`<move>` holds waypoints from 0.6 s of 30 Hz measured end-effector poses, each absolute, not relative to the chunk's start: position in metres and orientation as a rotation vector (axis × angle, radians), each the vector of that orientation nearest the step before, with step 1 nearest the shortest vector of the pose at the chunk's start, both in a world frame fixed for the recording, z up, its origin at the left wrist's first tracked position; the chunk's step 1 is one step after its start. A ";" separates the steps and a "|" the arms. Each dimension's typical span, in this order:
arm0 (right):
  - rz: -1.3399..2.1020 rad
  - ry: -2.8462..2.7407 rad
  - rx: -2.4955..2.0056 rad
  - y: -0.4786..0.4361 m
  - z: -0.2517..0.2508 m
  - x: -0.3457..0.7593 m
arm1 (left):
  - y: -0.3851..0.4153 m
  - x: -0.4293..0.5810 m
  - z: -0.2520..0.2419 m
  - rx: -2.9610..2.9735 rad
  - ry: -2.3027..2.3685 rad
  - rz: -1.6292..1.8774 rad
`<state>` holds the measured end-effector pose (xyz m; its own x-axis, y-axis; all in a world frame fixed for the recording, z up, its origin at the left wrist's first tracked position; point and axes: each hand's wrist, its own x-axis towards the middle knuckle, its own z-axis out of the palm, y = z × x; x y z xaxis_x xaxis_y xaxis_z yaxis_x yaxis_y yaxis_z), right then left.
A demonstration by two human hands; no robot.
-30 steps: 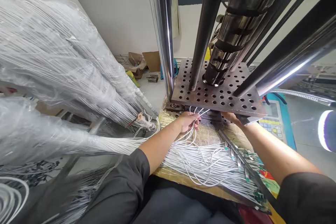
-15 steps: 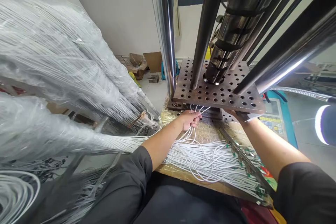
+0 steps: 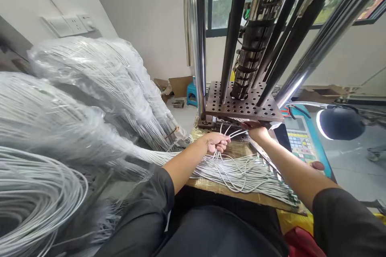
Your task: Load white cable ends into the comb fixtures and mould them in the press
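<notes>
Several clear plastic bags point(image 3: 90, 84) bulge with white wires at left. More wires point(image 3: 241, 168) fan across the bench under the perforated plate point(image 3: 241, 104). Left hand point(image 3: 215, 142) fists a few wire ends; right hand point(image 3: 256, 131), partly hidden beneath the plate, grip unclear.

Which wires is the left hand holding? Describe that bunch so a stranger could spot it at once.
Start at the brown plate full of holes under the machine's steel columns. Just in front of it, the left hand is closed around a small bunch of white wires. Unlike the loose wires lying flat on the bench, these ends fan upward out of the fist toward the plate.
</notes>
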<state>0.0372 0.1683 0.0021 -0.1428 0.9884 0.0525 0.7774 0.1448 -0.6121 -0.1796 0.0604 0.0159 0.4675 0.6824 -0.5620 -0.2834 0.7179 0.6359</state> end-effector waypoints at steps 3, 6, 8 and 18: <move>0.629 -1.930 -1.757 0.155 0.009 0.037 | 0.040 -0.185 0.017 0.543 0.871 0.608; 0.629 -1.944 -1.772 0.142 0.013 0.041 | 0.013 -0.186 0.018 0.685 0.844 0.756; 0.633 -2.001 -1.749 0.132 0.013 0.044 | -0.008 -0.185 0.021 0.796 0.812 0.904; 0.611 -2.302 -1.729 0.109 -0.007 0.024 | 0.001 -0.198 0.030 0.402 0.991 1.778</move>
<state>0.0236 0.1088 -0.0069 -0.2968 0.9510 -0.0871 0.8689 0.2311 -0.4377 -0.1984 0.0006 0.0298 -0.4269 0.8878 -0.1719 -0.6132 -0.1445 0.7766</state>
